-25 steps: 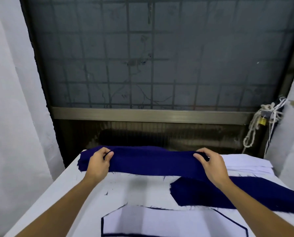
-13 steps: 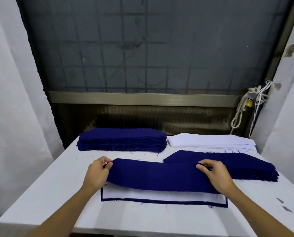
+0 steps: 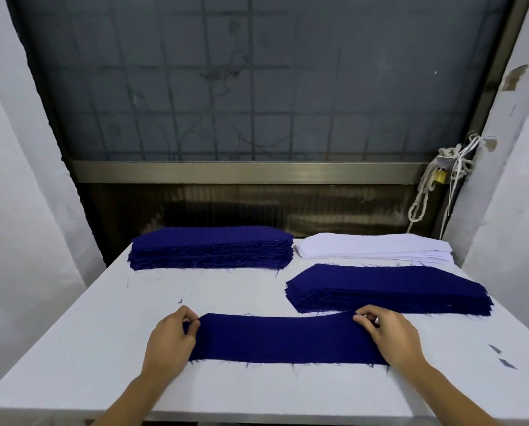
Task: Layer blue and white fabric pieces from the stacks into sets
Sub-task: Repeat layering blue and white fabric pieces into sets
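Single blue piece [image 3: 287,338] lies flat near the front middle of the desk [image 3: 103,333], with the left hand [image 3: 171,342] and right hand [image 3: 392,339] each pinching a short end between curled fingers [image 3: 190,316] and thumb. It looks light, limp and frayed at the cut edges, so I'd grip both ends and keep it taut, or it sags and creases. No containers: the far blue stack [image 3: 210,247], white stack [image 3: 373,245] and right blue stack [image 3: 389,290] sit bare on the desk.

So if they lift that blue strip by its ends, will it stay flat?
Probably not: the strip is thin cloth, and its far edge curves between the left hand and right hand pinching its ends, so it would likely sag. It seems light, being one layer. Its frayed edges may shed threads.
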